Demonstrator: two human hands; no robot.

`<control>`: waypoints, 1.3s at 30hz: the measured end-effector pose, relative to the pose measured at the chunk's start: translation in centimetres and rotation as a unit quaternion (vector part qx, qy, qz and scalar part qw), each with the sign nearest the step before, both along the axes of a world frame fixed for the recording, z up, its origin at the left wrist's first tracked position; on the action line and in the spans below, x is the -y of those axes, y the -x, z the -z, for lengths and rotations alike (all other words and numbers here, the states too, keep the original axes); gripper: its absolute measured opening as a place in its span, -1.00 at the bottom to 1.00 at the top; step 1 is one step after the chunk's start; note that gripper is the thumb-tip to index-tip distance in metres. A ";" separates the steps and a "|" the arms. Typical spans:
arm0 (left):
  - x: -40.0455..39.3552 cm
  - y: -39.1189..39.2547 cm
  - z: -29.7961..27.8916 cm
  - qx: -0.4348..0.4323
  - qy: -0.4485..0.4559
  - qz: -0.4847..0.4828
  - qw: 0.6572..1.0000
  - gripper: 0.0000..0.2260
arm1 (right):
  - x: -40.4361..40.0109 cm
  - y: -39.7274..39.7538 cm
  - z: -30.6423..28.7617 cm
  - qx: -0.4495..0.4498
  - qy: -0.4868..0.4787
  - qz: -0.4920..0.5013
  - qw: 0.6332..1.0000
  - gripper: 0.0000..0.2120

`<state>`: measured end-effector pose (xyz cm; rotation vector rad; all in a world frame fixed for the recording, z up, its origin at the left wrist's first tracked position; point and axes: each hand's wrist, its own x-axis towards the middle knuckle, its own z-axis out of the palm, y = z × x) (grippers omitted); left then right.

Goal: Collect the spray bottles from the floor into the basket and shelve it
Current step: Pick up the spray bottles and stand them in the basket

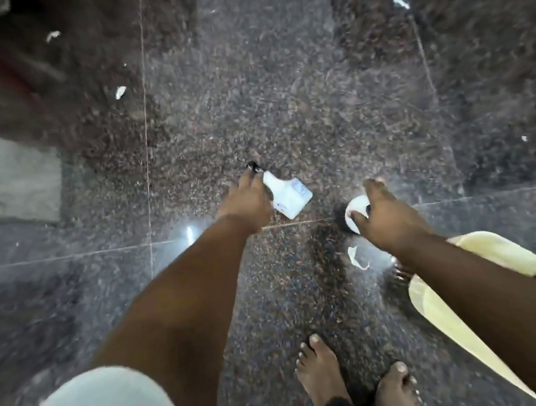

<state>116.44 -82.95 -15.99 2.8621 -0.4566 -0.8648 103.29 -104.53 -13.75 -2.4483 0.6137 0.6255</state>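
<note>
Seen from the head camera, a person stands barefoot on a dark speckled stone floor [281, 87] and reaches down with both arms. The left hand [247, 201] is wrapped round the neck of a white spray bottle [289, 196], its grip pressed together on the bottle just below the black nozzle, which pokes out past the fingers. The bottle's flat body tilts down and to the right of the hand; whether it is touching the floor or lifted clear cannot be told.

The right hand [382, 214] comes over a second white bottle [356, 210], seen end-on as a pale round shape with a dark part beside it. The fingers are curled over its top and touch it, but the picture is too blurred to tell whether that grip is pressed together on it or only resting there.

A pale yellow basket [433, 304] sits at the lower right, partly hidden under the right forearm. Both bare feet [319, 371] show at the bottom edge. Small white scraps [120, 92] lie scattered on the floor, one near the basket.
</note>
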 end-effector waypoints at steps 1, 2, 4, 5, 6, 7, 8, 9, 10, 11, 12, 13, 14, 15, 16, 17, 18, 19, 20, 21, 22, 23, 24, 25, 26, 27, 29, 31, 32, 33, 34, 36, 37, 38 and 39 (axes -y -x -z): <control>-0.1 -0.9 1.6 -0.002 0.002 -0.011 1.000 -0.38 | 0.0 -0.5 1.3 -0.011 0.009 -0.004 1.000 -0.37; -0.2 -1.5 3.3 -0.009 0.001 -0.028 1.000 -0.36 | -0.1 -0.9 2.3 -0.014 0.021 -0.008 1.000 -0.36; -0.2 -2.3 6.2 -0.016 -0.007 -0.063 0.998 -0.31 | 0.1 -1.3 4.1 0.020 0.055 0.001 0.998 -0.39; 0.0 -2.7 8.1 -0.023 -0.004 -0.084 0.996 -0.29 | 0.6 -1.4 5.1 0.044 0.073 0.020 0.996 -0.42; 0.4 -3.0 9.6 -0.027 0.004 -0.115 0.993 -0.28 | 1.1 -1.6 5.8 0.065 0.082 0.048 0.993 -0.46; 0.4 -3.4 10.3 -0.029 0.017 -0.153 0.988 -0.27 | 1.5 -1.8 5.8 0.086 0.080 0.065 0.991 -0.51; 0.5 -3.7 11.0 -0.037 0.036 -0.200 0.978 -0.27 | 1.6 -1.9 6.0 0.093 0.070 0.073 0.991 -0.55; 0.7 -4.2 12.0 -0.050 0.059 -0.250 0.965 -0.27 | 1.9 -1.9 6.4 0.098 0.058 0.081 0.990 -0.57; 1.2 -4.8 13.0 -0.063 0.081 -0.290 0.951 -0.26 | 2.1 -1.8 6.8 0.103 0.051 0.088 0.990 -0.55; 1.6 -5.4 13.8 -0.074 0.106 -0.321 0.938 -0.25 | 2.2 -1.7 7.2 0.107 0.049 0.092 0.989 -0.51; 2.0 -5.9 14.4 -0.080 0.131 -0.344 0.926 -0.23 | 2.2 -1.6 7.6 0.108 0.052 0.100 0.988 -0.47; 2.4 -6.5 14.9 -0.082 0.156 -0.359 0.917 -0.22 | 2.1 -1.5 7.9 0.109 0.056 0.113 0.986 -0.42; 2.7 -7.1 15.1 -0.078 0.175 -0.370 0.909 -0.23 | 1.9 -1.5 8.1 0.112 0.064 0.124 0.984 -0.38; 3.0 -7.8 15.5 -0.072 0.187 -0.377 0.904 -0.25 | 1.9 -1.5 8.2 0.115 0.075 0.130 0.982 -0.37; 3.3 -8.3 15.8 -0.065 0.193 -0.381 0.902 -0.28 | 1.9 -1.5 8.3 0.117 0.083 0.133 0.981 -0.38; 3.6 -8.7 16.0 -0.057 0.193 -0.379 0.903 -0.32 | 2.0 -1.5 8.4 0.120 0.085 0.135 0.980 -0.40; 3.9 -9.1 16.3 -0.049 0.191 -0.371 0.907 -0.38 | 2.0 -1.5 8.5 0.121 0.084 0.137 0.980 -0.42; 4.0 -9.4 16.4 -0.034 0.187 -0.363 0.912 -0.47 | 1.9 -1.5 8.6 0.122 0.082 0.138 0.979 -0.43; 4.3 -9.6 16.5 -0.015 0.179 -0.354 0.918 -0.57 | 1.8 -1.5 8.6 0.121 0.082 0.142 0.979 -0.43; 4.4 -9.7 16.5 0.006 0.162 -0.346 0.924 -0.64 | 1.7 -1.6 8.6 0.114 0.080 0.149 0.979 -0.43; 4.4 -9.7 16.4 0.030 0.144 -0.340 0.929 -0.67 | 1.5 -1.5 8.5 0.099 0.077 0.156 0.980 -0.44; 4.4 -9.5 16.1 0.053 0.128 -0.335 0.932 -0.68 | 1.4 -1.4 8.3 0.081 0.075 0.159 0.981 -0.47; 4.2 -9.2 15.8 0.070 0.118 -0.332 0.933 -0.66 | 1.3 -1.2 8.2 0.065 0.073 0.155 0.983 -0.53; 4.1 -8.8 15.3 0.078 0.118 -0.333 0.932 -0.62 | 1.4 -0.9 8.0 0.053 0.071 0.147 0.985 -0.60; 4.1 -8.2 14.8 0.082 0.121 -0.336 0.931 -0.58 | 1.4 -0.5 7.7 0.044 0.068 0.136 0.987 -0.67; 4.1 -7.6 14.1 0.087 0.126 -0.344 0.926 -0.53 | 1.3 0.0 7.3 0.036 0.061 0.127 0.989 -0.71; 4.0 -6.1 12.4 0.092 0.148 -0.369 0.913 -0.48 | 1.2 1.3 6.4 0.038 0.040 0.114 0.992 -0.72; 4.0 -3.9 10.1 0.070 0.169 -0.366 0.913 -0.43 | 0.8 3.0 4.6 0.053 0.029 0.115 0.992 -0.71; 4.0 -2.5 8.7 0.054 0.170 -0.347 0.921 -0.38 | 0.5 3.9 3.4 0.061 0.028 0.122 0.990 -0.71; 4.1 -1.0 7.2 0.040 0.163 -0.319 0.933 -0.34 | 0.3 4.9 2.0 0.066 0.026 0.130 0.989 -0.73; 4.3 0.6 5.5 0.029 0.153 -0.283 0.946 -0.31 | 0.1 5.9 0.4 0.069 0.025 0.137 0.988 -0.74; 4.5 4.1 2.5 0.015 0.148 -0.221 0.964 -0.31 | -0.3 7.8 -2.4 0.073 0.024 0.149 0.986 -0.74; 4.9 5.9 0.4 0.007 0.154 -0.203 0.967 -0.32 | -0.3 8.9 -4.3 0.072 0.026 0.161 0.984 -0.73; 5.2 7.8 -1.9 -0.004 0.161 -0.193 0.968 -0.33 | -0.3 10.2 -6.3 0.069 0.024 0.175 0.982 -0.71; 5.1 9.6 -3.7 -0.015 0.166 -0.183 0.969 -0.34 | -0.4 11.5 -7.7 0.067 0.018 0.187 0.980 -0.69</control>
